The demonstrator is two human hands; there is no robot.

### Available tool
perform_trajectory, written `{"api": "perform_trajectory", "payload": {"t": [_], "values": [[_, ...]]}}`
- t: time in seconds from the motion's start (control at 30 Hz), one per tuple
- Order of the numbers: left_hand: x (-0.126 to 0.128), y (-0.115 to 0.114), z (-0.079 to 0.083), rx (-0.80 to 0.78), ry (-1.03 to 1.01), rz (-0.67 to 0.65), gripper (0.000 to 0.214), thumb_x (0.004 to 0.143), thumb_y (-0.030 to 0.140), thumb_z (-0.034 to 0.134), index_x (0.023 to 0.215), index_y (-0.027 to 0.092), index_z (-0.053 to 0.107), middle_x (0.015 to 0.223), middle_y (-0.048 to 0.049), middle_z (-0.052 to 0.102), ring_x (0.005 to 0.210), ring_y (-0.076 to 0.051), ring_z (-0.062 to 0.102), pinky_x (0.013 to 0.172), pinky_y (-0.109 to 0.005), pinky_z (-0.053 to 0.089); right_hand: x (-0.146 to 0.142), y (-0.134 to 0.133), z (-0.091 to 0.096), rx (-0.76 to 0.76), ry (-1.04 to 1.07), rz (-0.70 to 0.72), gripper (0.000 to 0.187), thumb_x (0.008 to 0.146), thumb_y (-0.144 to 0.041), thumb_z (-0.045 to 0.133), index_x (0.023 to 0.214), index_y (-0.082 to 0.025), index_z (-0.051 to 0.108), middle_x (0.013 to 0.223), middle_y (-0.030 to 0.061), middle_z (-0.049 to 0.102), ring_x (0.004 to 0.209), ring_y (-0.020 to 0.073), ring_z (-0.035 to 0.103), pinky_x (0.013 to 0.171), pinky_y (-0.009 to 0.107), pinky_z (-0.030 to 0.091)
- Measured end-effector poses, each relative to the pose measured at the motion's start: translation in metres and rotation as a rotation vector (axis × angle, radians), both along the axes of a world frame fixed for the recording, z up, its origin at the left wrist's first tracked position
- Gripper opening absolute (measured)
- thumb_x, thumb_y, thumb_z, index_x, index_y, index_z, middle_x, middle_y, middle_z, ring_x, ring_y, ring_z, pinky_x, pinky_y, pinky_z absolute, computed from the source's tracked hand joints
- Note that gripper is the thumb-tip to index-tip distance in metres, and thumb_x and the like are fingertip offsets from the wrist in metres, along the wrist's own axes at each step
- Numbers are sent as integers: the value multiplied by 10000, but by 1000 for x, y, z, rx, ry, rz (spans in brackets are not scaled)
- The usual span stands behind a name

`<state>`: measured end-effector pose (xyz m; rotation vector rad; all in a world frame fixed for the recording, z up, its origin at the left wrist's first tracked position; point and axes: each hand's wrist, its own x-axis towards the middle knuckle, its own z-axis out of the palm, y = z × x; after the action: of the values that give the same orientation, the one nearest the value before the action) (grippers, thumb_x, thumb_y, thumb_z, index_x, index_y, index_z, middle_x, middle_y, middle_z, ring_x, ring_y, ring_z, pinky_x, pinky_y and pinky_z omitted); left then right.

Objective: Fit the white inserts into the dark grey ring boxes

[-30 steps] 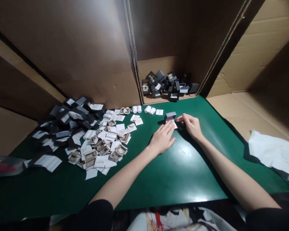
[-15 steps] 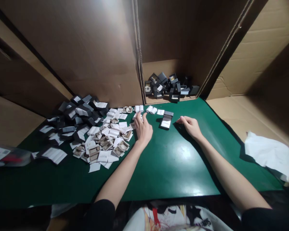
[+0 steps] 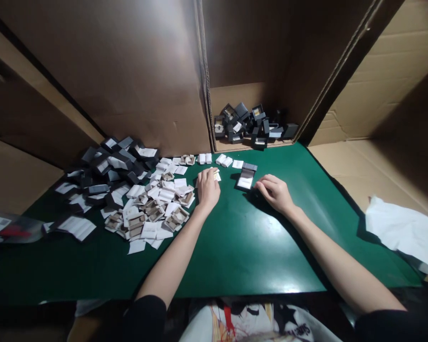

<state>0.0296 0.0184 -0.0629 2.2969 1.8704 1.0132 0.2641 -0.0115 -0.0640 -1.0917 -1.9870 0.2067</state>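
Near the middle of the green table, my left hand [image 3: 209, 187] is closed over a small white card insert [image 3: 217, 175], whose edge shows past the fingertips. An open black box [image 3: 246, 177] with a white inside lies to its right. Close to the right lower corner of that box rests my right hand [image 3: 274, 192], fingers curled; I cannot tell whether they touch it or hold anything. A heap of white card inserts [image 3: 151, 230], some folded into trays, spreads left of my left hand. A few more folded white inserts [image 3: 224, 160] lie beyond it.
Black boxes [image 3: 109, 164] are piled at the left back. Several others sit in a cardboard compartment [image 3: 253, 90] at the back. Tall cardboard walls [image 3: 146, 85] border the table. At the right lies a white sheet [image 3: 401, 230]; a clear plastic bag [image 3: 21, 230] is at far left.
My left hand has closed from spread fingers onto a white card insert. My right hand has moved slightly left, nearer the open black box.
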Motion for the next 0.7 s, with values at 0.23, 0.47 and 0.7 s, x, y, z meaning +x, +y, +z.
{"api": "perform_trajectory", "payload": {"t": [0.23,0.47,0.7], "values": [[4,-1,-4,-16,127,8,305,819,147,544,1090,223,663,1246,-92,531,1137,-309,444,947,-470,454,-13,-5,3,16,-149,101,191,913,-276,490,1043,-219,619,1060,98,640,938,229,556,780,401,489],[-8,9,-5,1,92,-40,301,865,128,496,1116,181,654,1178,-100,560,1056,-254,484,948,-373,461,-7,0,-3,12,-191,128,192,899,-203,503,1064,-209,602,1121,90,627,997,232,538,797,402,465],[-18,17,-7,-13,84,-105,300,820,223,627,1113,169,659,1165,-103,572,1030,-262,496,933,-389,471,-8,-1,1,7,-137,155,136,895,-201,518,977,-213,625,1006,72,664,934,217,553,767,383,435]]}}
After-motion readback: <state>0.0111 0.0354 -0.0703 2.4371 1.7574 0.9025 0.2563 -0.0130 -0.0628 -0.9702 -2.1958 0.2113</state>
